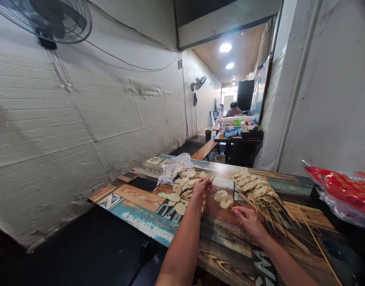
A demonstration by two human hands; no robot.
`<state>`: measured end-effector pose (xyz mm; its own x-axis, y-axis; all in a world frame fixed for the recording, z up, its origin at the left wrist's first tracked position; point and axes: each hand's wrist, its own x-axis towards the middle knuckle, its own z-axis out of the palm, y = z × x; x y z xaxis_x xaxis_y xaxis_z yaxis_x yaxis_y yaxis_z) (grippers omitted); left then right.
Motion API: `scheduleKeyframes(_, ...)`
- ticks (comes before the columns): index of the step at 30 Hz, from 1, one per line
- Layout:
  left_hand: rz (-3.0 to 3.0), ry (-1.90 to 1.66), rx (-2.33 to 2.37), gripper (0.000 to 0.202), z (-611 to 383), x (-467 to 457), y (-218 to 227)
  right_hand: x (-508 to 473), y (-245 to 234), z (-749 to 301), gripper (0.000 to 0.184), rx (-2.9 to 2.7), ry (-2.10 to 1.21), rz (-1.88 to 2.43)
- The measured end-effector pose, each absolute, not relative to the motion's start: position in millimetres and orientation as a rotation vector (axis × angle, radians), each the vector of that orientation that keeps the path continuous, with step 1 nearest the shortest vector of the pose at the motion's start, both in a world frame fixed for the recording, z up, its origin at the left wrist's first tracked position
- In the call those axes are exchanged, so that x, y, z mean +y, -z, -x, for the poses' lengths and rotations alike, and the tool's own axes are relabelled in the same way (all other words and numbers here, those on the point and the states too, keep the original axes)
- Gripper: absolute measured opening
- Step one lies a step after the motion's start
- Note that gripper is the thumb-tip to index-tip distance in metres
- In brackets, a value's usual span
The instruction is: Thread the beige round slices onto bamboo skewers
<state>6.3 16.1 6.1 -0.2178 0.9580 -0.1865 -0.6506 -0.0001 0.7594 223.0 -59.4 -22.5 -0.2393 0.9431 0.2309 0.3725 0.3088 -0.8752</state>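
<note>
My left hand (201,188) reaches into a loose heap of pale round slices (185,186) on the patterned wooden table (140,210), fingers curled on a slice. My right hand (249,220) is closed on a thin bamboo skewer with two pale slices (224,198) threaded at its tip, pointing toward the left hand. To the right lies a pile of finished skewers (256,188), sticks fanned toward me.
A clear plastic bag (176,165) sits behind the slice heap. A red-and-clear bag (343,192) rests at the right edge. Loose skewers (319,246) lie at the right. A white brick wall runs along the left. A person (233,109) sits far down the room.
</note>
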Motion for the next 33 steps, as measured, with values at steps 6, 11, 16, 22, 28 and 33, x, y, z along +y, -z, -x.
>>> scheduleKeyframes(6,-0.722,-1.693,1.030,0.030,-8.5,22.7,2.9,-60.2,17.8,-225.0,0.045,-1.798,-0.840,1.218)
scheduleKeyframes(11,-0.890,-1.748,1.143,0.034,-12.8,27.4,10.0,-64.5,8.6,-225.7,0.040,-1.798,-0.780,1.247)
scheduleKeyframes(16,-0.892,-1.741,1.114,0.037,-17.3,25.1,10.2,-67.6,4.2,-223.8,0.041,-1.790,-0.771,1.240)
scheduleKeyframes(22,-0.695,-1.719,1.036,0.039,-15.3,22.0,2.8,-66.4,4.8,-225.1,0.042,-1.789,-0.759,1.235)
scheduleKeyframes(28,-0.626,-1.668,1.032,0.034,-8.7,21.7,0.3,-64.4,4.8,-228.2,0.044,-1.821,-0.771,1.195)
scheduleKeyframes(33,-0.641,-1.672,0.996,0.035,-8.3,19.9,-0.9,-61.7,8.0,-230.1,0.042,-1.824,-0.772,1.179)
